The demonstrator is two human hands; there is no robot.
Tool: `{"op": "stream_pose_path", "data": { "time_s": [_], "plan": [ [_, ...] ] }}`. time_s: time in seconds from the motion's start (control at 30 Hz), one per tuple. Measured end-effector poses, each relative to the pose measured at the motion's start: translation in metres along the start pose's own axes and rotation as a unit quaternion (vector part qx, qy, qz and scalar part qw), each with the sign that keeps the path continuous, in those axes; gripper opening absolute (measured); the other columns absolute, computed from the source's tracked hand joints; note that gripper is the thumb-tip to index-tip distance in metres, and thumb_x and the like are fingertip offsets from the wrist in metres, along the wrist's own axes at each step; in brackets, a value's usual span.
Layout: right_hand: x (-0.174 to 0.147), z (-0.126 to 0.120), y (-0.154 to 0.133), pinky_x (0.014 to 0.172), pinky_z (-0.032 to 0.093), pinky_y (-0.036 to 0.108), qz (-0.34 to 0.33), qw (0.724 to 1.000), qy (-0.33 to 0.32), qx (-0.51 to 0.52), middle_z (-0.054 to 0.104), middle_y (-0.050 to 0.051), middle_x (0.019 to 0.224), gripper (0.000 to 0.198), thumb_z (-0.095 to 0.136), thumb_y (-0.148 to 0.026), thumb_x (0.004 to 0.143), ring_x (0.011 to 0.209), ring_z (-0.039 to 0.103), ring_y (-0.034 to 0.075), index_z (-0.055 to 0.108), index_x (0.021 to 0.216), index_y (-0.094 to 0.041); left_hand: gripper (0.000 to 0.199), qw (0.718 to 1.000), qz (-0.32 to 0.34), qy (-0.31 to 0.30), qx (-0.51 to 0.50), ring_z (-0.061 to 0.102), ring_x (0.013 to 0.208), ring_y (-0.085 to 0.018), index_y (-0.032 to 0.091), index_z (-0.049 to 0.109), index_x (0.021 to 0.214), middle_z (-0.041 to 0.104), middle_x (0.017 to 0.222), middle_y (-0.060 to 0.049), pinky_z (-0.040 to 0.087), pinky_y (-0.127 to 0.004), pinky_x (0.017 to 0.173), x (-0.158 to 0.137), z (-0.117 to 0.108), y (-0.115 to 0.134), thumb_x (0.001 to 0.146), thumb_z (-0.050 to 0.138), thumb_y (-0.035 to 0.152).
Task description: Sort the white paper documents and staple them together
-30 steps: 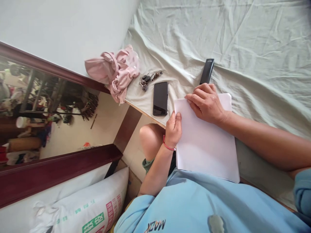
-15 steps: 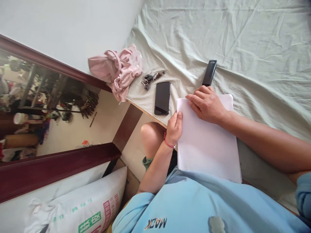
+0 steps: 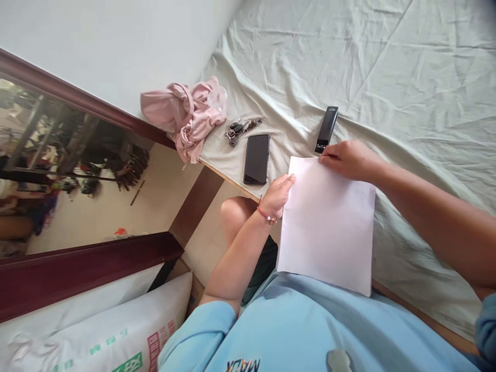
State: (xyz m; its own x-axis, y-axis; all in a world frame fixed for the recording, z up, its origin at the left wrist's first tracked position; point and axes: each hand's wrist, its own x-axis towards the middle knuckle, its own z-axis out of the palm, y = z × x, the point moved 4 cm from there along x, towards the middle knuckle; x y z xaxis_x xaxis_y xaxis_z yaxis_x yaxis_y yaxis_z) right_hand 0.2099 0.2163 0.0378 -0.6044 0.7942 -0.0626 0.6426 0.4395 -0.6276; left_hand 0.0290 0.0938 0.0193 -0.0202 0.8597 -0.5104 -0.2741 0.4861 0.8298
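Note:
A stack of white paper [image 3: 325,227] lies over my lap and the near edge of the cloth, its sheets blank. My left hand [image 3: 279,196], with a red cord bracelet at the wrist, is closed on the left edge of the stack, thumb on top. At the far edge, my right hand [image 3: 344,159] pinches the paper between thumb and fingers. Just beyond my right fingers rests a black stapler-like object [image 3: 327,129]. A black smartphone [image 3: 256,159] lies to the left of the paper.
A bunch of keys [image 3: 237,130] and a crumpled pink cloth [image 3: 194,116] lie farther left on the pale green sheet [image 3: 387,77]. At the left stands a dark red framed mirror [image 3: 89,258]. A white printed sack [image 3: 127,320] sits at lower left.
My right hand has shifted right along the paper's far edge and now pinches it rather than lying across the top. The stack has turned slightly clockwise. The left hand keeps its hold.

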Motion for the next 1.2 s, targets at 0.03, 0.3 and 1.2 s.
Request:
{"op": "stream_pose_path", "data": {
  "time_s": [0.03,0.3,1.2],
  "plan": [
    [0.001,-0.002,0.004,0.062,0.034,0.036,0.013,1.0,-0.008,0.007,0.067,0.004,0.07,0.021,0.061,-0.03,0.093,0.06,0.053,0.016,0.071,0.077,-0.019,0.037,1.0,-0.016,-0.007,-0.004,0.075,0.091,-0.023,0.016,0.068,0.092,0.077,0.086,-0.005,0.058,-0.035,0.083,0.002,0.002,0.0,0.085,0.08,0.051],
    [0.013,-0.021,0.03,0.064,0.037,0.037,0.141,0.989,-0.006,-0.035,0.068,0.009,0.076,0.026,0.071,-0.036,0.093,0.063,0.05,0.015,0.073,0.076,-0.016,0.027,0.998,-0.049,0.014,0.048,0.059,0.061,-0.012,0.016,0.061,0.074,0.062,0.064,0.002,0.049,-0.024,0.064,0.016,0.007,-0.005,0.094,0.069,0.032],
    [0.086,-0.016,0.001,0.129,0.002,0.069,0.009,0.996,0.021,-0.089,0.036,0.005,0.171,0.054,0.034,-0.05,0.107,0.162,0.018,0.033,0.059,0.147,-0.024,0.036,0.958,0.042,0.099,0.266,0.038,0.063,-0.012,0.018,0.052,0.065,0.04,0.061,0.004,0.03,-0.027,0.062,0.026,0.019,0.003,0.099,0.052,0.03]
  ]
}}
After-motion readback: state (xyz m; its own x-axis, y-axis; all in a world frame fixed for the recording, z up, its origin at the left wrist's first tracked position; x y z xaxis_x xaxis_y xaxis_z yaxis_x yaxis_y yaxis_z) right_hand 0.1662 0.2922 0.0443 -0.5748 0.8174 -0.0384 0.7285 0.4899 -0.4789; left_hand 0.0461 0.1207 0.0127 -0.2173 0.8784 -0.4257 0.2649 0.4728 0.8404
